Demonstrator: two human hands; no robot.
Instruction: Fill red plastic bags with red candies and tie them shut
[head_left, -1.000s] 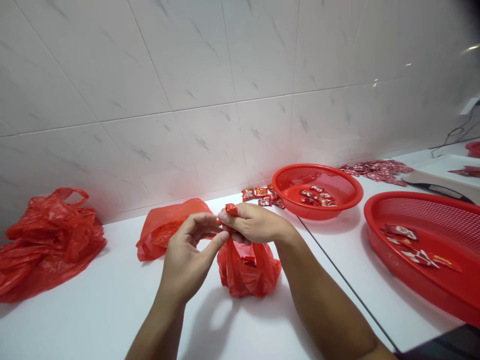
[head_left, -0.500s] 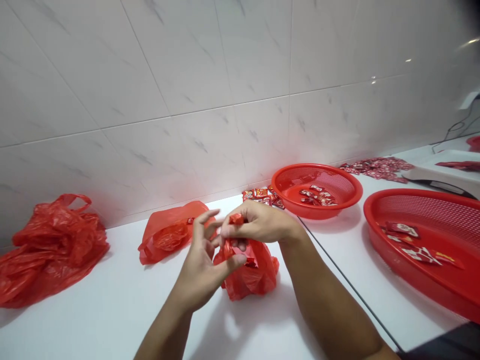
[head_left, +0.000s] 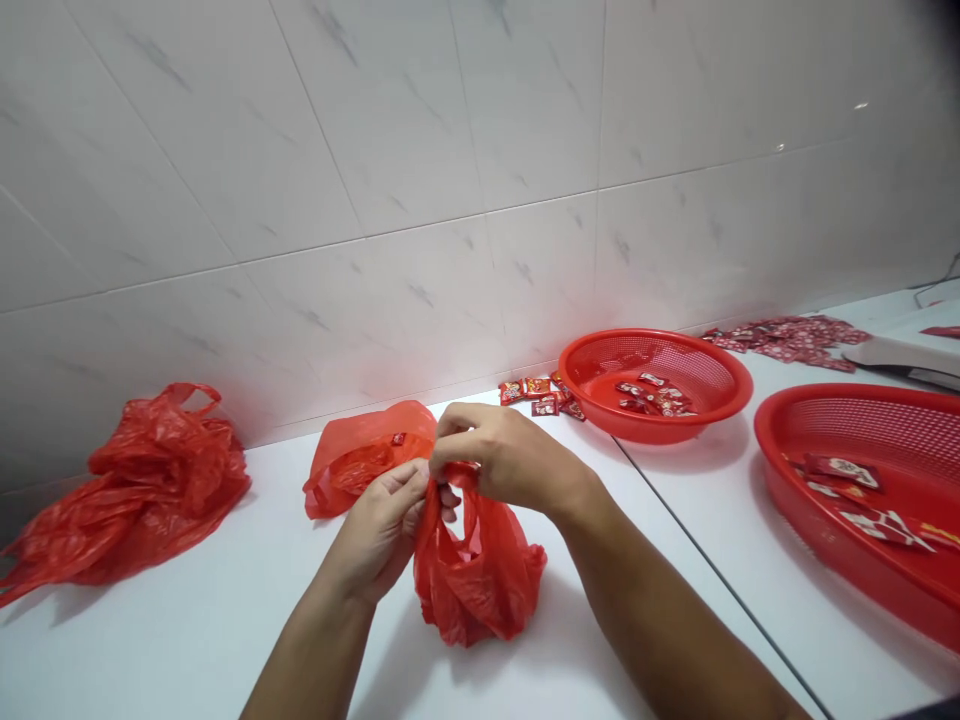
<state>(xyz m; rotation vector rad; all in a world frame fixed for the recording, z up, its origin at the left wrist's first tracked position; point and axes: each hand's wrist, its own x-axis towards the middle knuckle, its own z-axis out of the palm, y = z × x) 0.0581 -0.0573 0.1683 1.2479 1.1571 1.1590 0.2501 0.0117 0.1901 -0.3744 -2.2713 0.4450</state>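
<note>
A red plastic bag (head_left: 480, 580) with bunched handles stands on the white table, bulging at its lower part. My left hand (head_left: 386, 520) pinches the bag's top at its left side, thumb against fingers. Close beside it, my right hand (head_left: 502, 455) has its fingers curled on the gathered handle. The two hands almost touch above the bag, and some fingertips are hidden behind the plastic. Just behind my left hand lies a flat red bag (head_left: 375, 425) with a small red packet (head_left: 398, 438) on it.
A crumpled heap of red bags (head_left: 161, 480) lies at the left. Small red packets (head_left: 538, 388) sit by the wall, near a round red basket (head_left: 652, 420) holding several packets. A larger red basket (head_left: 832, 530) stands at the right. Behind it is a packet pile (head_left: 799, 335).
My left hand has gone from spread fingers to pinching the bag's top. The bag's handles are pulled up and its body hangs fuller. The view has shifted slightly left.
</note>
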